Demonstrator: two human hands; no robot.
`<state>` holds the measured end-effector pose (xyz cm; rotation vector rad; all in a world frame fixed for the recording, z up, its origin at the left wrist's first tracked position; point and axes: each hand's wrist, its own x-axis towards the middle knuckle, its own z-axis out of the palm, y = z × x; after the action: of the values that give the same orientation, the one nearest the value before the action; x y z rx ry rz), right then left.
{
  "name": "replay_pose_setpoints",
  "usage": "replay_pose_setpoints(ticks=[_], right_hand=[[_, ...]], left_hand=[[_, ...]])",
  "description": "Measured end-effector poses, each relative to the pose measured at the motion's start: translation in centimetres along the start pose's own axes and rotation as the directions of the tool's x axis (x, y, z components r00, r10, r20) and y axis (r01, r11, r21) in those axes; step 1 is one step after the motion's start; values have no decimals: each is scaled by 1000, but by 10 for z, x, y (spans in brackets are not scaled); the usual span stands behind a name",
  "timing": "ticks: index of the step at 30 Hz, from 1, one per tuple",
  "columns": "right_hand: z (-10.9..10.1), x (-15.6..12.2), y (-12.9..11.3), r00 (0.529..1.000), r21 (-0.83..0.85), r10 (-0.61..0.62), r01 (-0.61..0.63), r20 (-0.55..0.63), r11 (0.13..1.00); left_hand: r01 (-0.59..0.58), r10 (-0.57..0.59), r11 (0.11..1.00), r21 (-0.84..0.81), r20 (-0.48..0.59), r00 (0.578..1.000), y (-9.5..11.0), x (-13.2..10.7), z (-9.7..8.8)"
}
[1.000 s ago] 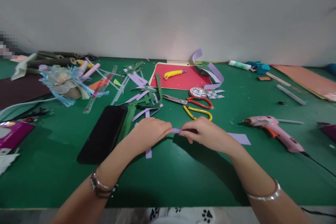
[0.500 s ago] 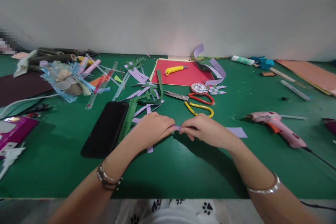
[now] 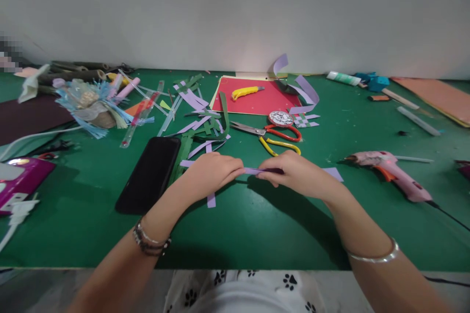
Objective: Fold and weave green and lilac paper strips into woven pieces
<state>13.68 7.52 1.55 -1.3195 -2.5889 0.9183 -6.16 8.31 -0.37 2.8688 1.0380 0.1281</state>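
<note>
A narrow purple paper strip [image 3: 251, 171] is stretched between my two hands above the green table. My left hand [image 3: 211, 173] pinches its left part, and my right hand [image 3: 292, 171] pinches it farther right. Past the right wrist a flat purple end of paper [image 3: 333, 174] shows; whether it belongs to the same strip is hidden. Beneath and left of my left hand lie purple strips [image 3: 211, 199] and green paper strips [image 3: 187, 146]. Scissors [image 3: 264, 132] with one red and one yellow handle lie just beyond my hands.
A black phone [image 3: 150, 176] lies left of my left forearm. To the right rests a pink glue gun [image 3: 392, 171]. Farther back are a yellow cutter [image 3: 245, 92] on red paper [image 3: 264, 105], a round patterned disc [image 3: 281, 118] and a woven paper piece [image 3: 304, 120].
My hands have drawn slightly apart, the right one shifting right, so more of the purple strip shows between them. The whole view has tilted a little.
</note>
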Motion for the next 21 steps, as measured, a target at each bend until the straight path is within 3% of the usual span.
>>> replay_pose_setpoints(ticks=[9,15,21], right_hand=[[7,4,-4,997,-82,-65,67,28,994],[10,-7,-5,959,-237,-149,90,-243,967],[23,-36,-5,955,-375,-168,66,-246,925]], left_hand=[[-36,36,999,2,44,998,7,4,6],[81,-74,992,-102,67,995,6,2,4],[-9,34,986,-169,144,989,19,1,9]])
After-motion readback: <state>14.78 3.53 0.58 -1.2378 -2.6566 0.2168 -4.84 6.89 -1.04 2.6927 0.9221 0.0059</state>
